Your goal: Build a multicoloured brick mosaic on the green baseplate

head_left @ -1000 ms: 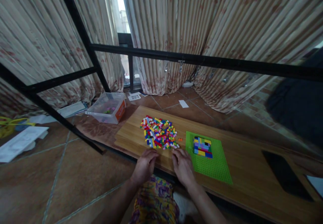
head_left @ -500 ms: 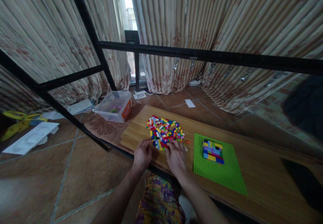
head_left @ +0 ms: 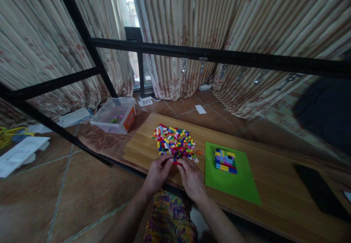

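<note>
My left hand (head_left: 158,173) and my right hand (head_left: 191,177) meet at the near edge of a loose pile of toy bricks (head_left: 175,139). Between their fingertips is a red toy brick (head_left: 176,162), pinched from both sides and partly covered by the fingers. Whether another small brick is joined to it I cannot tell. To the right lies a green baseplate (head_left: 233,188), bearing a block of many-coloured bricks (head_left: 225,161) built up in rows.
A wooden table (head_left: 139,140) carries all this, with a black flat object (head_left: 320,192) at its right. Beyond the left end stands a clear plastic box (head_left: 113,115) holding a few pieces. A black metal frame (head_left: 175,49) crosses before the curtains. Orange bricks (head_left: 199,152) lie beside the pile.
My left hand has come in to the red brick that my right hand was holding at the pile. Both hands now grip it, nearer the table's front edge. The view has shifted slightly.
</note>
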Demonstrator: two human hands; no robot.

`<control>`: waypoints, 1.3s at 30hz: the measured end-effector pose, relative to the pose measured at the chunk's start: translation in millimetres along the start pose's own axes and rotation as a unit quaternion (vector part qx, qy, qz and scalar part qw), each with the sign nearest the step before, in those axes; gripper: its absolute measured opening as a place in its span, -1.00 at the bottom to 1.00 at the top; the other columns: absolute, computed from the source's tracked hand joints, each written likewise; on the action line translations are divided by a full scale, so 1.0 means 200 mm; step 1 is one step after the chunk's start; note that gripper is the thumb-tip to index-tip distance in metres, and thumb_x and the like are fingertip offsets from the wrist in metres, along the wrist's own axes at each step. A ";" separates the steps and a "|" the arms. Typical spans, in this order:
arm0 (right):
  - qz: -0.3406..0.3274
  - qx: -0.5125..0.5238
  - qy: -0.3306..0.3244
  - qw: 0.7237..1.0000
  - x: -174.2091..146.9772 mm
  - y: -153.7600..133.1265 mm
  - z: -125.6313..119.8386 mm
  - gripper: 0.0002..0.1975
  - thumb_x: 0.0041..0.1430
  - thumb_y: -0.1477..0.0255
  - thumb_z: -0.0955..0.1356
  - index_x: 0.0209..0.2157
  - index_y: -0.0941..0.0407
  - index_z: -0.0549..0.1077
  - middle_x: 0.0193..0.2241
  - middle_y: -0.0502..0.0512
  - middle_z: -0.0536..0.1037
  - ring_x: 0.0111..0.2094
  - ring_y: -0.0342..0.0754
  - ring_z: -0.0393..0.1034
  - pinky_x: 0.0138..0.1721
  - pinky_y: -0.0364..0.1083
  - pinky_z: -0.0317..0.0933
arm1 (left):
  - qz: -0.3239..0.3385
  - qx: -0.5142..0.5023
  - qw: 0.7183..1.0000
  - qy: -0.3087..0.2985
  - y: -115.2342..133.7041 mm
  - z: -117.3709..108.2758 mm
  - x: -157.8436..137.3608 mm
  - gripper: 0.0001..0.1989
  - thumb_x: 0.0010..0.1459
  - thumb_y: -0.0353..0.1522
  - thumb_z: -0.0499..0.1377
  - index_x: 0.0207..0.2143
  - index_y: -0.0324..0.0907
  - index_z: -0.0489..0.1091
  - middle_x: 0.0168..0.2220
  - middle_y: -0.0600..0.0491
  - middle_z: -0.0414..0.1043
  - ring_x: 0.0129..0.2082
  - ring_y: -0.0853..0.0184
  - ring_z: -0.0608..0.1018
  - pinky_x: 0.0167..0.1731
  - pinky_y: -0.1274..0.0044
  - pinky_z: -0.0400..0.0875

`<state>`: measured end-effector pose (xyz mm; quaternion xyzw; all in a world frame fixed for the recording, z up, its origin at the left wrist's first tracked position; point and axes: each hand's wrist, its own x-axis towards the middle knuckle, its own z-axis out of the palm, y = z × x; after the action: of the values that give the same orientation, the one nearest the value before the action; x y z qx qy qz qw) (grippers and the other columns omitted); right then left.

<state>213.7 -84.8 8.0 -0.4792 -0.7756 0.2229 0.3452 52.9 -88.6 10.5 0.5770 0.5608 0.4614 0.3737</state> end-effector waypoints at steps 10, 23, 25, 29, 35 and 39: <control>0.226 0.269 0.003 0.936 -0.22 -0.03 -0.09 -0.77 0.23 0.26 0.28 -0.22 0.10 0.47 -0.49 -0.01 0.50 -0.48 -0.09 0.41 -0.43 -0.15 0.27 | -0.074 -0.128 0.981 -0.123 0.09 0.13 -0.10 -0.81 0.08 -0.25 0.22 -0.36 -0.20 0.49 -0.43 0.07 0.51 -0.39 0.36 0.51 -0.33 0.57 0.41; 0.152 0.197 0.073 0.966 -0.29 0.00 -0.18 -0.76 0.27 0.31 0.25 -0.17 0.05 0.52 -0.30 0.05 0.60 -0.32 -0.05 0.51 -0.27 -0.12 0.34 | -0.210 -0.191 0.957 -0.056 0.07 0.23 -0.10 -0.62 -0.11 -0.11 0.32 -0.34 -0.22 0.47 -0.49 0.07 0.51 -0.48 0.33 0.56 -0.42 0.50 0.50; 0.195 0.224 0.106 0.949 -0.29 0.04 -0.18 -0.70 0.28 0.25 0.24 -0.12 0.07 0.50 -0.31 0.09 0.61 -0.35 -0.03 0.52 -0.30 -0.09 0.37 | -0.204 -0.177 0.962 -0.040 0.05 0.23 -0.10 -0.57 -0.11 -0.07 0.31 -0.32 -0.23 0.47 -0.45 0.04 0.53 -0.46 0.31 0.58 -0.42 0.49 0.51; 0.234 0.230 0.164 0.930 -0.30 0.11 -0.21 -0.62 0.27 0.17 0.23 -0.08 0.11 0.47 -0.38 0.11 0.61 -0.38 0.00 0.52 -0.31 -0.04 0.39 | -0.174 -0.144 0.974 -0.014 0.00 0.22 -0.07 -0.60 -0.07 -0.10 0.28 -0.30 -0.23 0.48 -0.27 -0.04 0.57 -0.44 0.30 0.59 -0.38 0.48 0.53; 0.261 0.161 0.260 0.915 -0.37 0.29 -0.32 -0.58 0.24 0.13 0.24 -0.06 0.13 0.44 -0.20 0.21 0.59 -0.28 0.04 0.52 -0.23 0.01 0.35 | -0.083 -0.045 0.995 -0.032 -0.08 0.27 -0.03 -0.71 0.07 -0.22 0.18 -0.20 -0.19 0.47 -0.32 0.01 0.57 -0.39 0.28 0.60 -0.33 0.45 0.53; 0.275 0.087 0.313 0.905 -0.41 0.41 -0.43 -0.59 0.22 0.12 0.24 -0.15 0.14 0.48 -0.24 0.22 0.59 -0.25 0.06 0.49 -0.20 0.02 0.32 | 0.005 0.065 0.997 -0.036 -0.08 0.28 -0.01 -0.78 0.11 -0.27 0.15 -0.22 -0.15 0.48 -0.29 0.02 0.57 -0.28 0.26 0.59 -0.22 0.44 0.49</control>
<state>350.7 -121.3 -17.0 -0.6866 -0.4428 0.2139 0.5354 101.9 -83.9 -21.3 0.6192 0.5725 0.4048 0.3535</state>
